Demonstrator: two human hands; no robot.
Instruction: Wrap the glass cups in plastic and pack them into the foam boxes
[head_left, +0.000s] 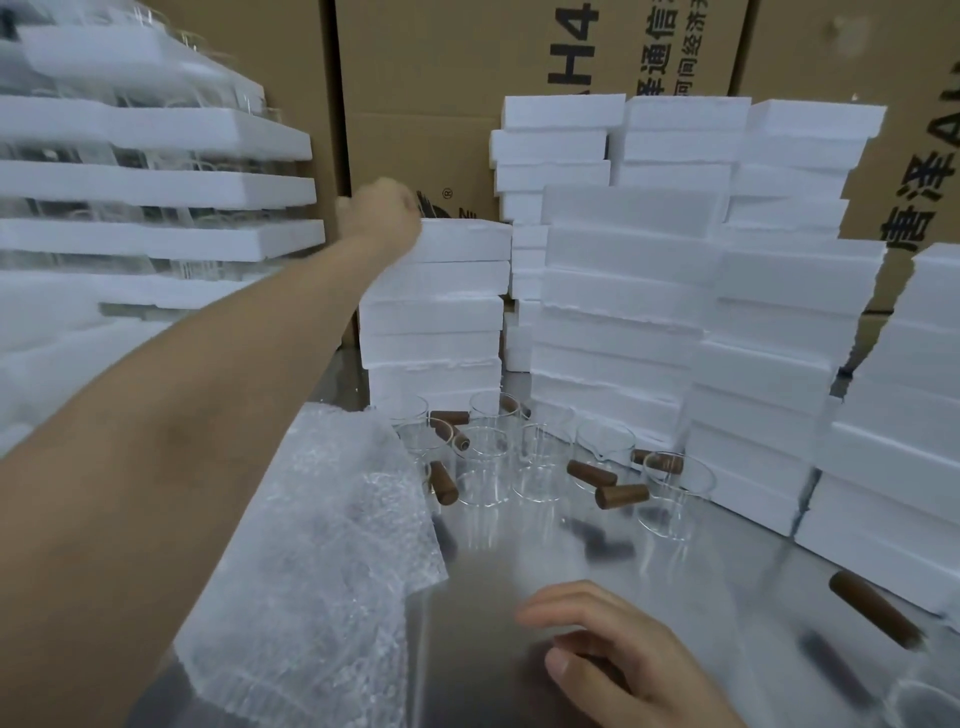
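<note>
A: The left hand (382, 210) is seen closed at the far left corner of the top foam box (465, 240); whether the lid is actually gripped cannot be told. The right hand (613, 660) is held loosely open and empty, well short of the stack.

B: And the glass cups (485, 465)?

A: They are stood upright just in front of that stack's base, wooden handles pointing sideways. The bubble wrap (322, 561) is laid nearer still, left of them. The cups are judged closer to the right hand; a taller foam stack (623, 322) is crowded against the box's right.
</note>
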